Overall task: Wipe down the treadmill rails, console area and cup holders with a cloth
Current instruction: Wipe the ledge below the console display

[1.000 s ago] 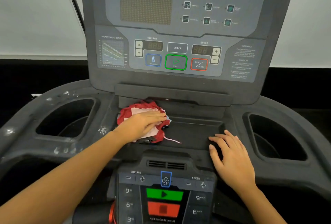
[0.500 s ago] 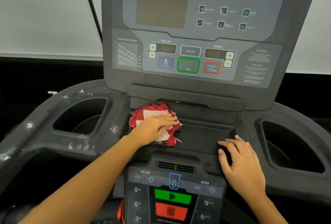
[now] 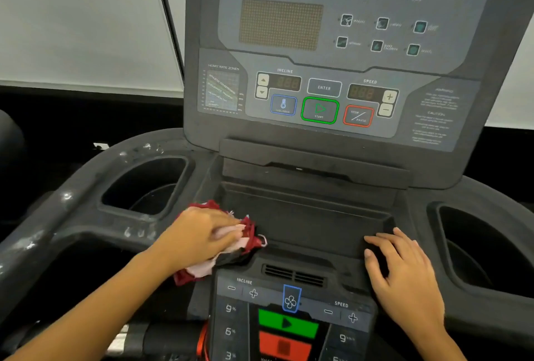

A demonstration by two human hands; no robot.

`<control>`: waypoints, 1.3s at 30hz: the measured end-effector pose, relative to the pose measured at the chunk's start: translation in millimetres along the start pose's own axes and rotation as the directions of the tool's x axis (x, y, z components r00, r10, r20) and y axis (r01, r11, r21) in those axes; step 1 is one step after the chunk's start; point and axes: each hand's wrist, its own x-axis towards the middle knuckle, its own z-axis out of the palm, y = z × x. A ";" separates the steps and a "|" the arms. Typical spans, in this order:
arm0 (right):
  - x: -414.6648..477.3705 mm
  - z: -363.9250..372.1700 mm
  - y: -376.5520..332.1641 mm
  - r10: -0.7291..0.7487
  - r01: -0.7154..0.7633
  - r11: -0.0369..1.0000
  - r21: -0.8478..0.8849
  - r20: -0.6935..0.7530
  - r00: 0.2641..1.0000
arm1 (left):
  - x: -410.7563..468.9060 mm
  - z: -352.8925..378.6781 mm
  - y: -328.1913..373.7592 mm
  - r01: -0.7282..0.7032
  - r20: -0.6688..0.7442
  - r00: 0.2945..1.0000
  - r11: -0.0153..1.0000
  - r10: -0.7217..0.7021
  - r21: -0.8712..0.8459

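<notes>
A crumpled red and white cloth (image 3: 248, 234) lies at the front left corner of the dark tray (image 3: 318, 216) below the treadmill console (image 3: 320, 42). My left hand (image 3: 199, 238) lies on top of the cloth and presses it down, fingers pointing right. My right hand (image 3: 404, 274) rests flat on the tray's front right edge and holds nothing. The left cup holder (image 3: 144, 187) and the right cup holder (image 3: 476, 245) are deep dark wells on either side of the tray.
A lower control panel (image 3: 289, 317) with green and red buttons sits between my forearms. The left rail (image 3: 57, 216) carries white specks and smears. A red coiled cord (image 3: 202, 343) hangs at the panel's left. A white wall stands behind the console.
My left hand has slid the cloth from the tray's back left toward its front left corner. My right hand stays on the right edge. The view has shifted left.
</notes>
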 end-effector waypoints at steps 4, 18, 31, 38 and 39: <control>-0.9 0.7 -1.4 -0.003 0.003 1.000 0.018 -0.031 1.000 | -13.2 6.9 -7.3 0.040 0.127 0.990 0.992 -0.055 0.116; -0.9 -0.5 -1.5 -0.018 0.019 0.999 0.038 -0.038 0.999 | -10.9 5.5 -25.8 -0.053 0.155 0.987 0.996 0.041 0.076; -2.0 0.2 -0.3 -0.025 0.026 0.999 0.038 -0.027 0.999 | -33.0 18.6 -4.0 0.219 -0.052 0.974 0.975 -0.220 -0.028; -1.7 0.9 0.8 -0.023 0.024 0.998 0.054 -0.030 0.999 | -3.0 19.3 -13.9 0.249 -0.015 0.968 0.962 -0.249 0.108; -1.6 0.7 0.8 -0.023 0.024 0.998 0.054 -0.029 0.999 | -4.3 20.6 -12.0 0.252 -0.033 0.968 0.962 -0.250 0.107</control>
